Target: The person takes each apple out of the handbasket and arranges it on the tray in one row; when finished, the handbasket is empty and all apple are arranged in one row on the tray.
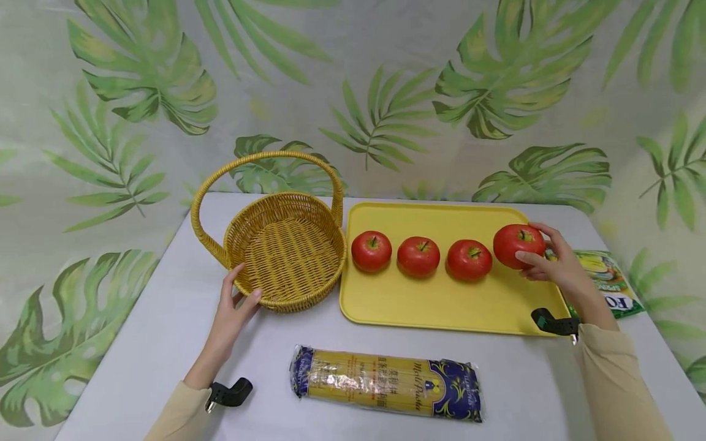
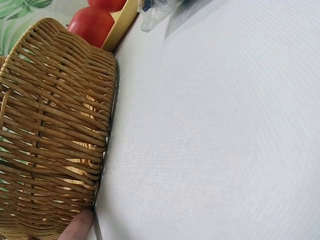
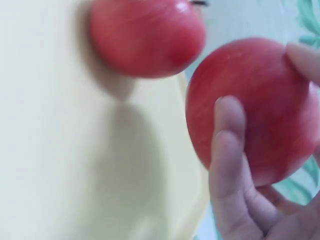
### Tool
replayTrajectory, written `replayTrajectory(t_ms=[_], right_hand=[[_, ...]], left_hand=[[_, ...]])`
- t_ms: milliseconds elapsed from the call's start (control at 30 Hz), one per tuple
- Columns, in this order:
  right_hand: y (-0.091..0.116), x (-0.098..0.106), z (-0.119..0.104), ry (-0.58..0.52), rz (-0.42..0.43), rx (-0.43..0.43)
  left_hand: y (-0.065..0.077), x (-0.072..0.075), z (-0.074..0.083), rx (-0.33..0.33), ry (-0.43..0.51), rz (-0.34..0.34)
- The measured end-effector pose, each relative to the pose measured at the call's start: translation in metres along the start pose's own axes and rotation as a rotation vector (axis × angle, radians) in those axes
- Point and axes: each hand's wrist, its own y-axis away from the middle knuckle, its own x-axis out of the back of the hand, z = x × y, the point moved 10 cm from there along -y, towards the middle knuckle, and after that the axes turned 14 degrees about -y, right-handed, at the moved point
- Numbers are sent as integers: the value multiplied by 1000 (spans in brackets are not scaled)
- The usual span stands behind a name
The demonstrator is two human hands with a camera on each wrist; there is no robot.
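My right hand grips a red apple between thumb and fingers. In the right wrist view that apple is held up off the tray, with a shadow below it. Three more red apples stand in a row on the yellow tray; the nearest apple is just left of the held one. At the left, my left hand holds the near-left rim of a wicker basket with a tall arched handle. A fingertip shows low against the basket's outer side in the left wrist view.
A long packet of pasta lies in front of the tray on the white table. A green and yellow bag sits by the tray's right edge, partly behind my right arm. A leaf-patterned cloth hangs behind the table.
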Motion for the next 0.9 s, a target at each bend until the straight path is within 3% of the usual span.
replayTrajectory(t_ms=[200, 333, 533, 700, 900], right_hand=[[-3, 24, 51, -22, 50, -99], [-2, 27, 67, -80, 40, -121], [1, 25, 70, -133, 33, -165], [-1, 21, 70, -85, 6, -160], [7, 12, 52, -3, 12, -125]], left_hand=[[1, -1, 2, -3, 19, -4], [2, -1, 5, -10, 29, -9], [2, -2, 5, -6, 44, -23], [2, -2, 8, 3, 103, -43], [7, 8, 19, 57, 58, -11]])
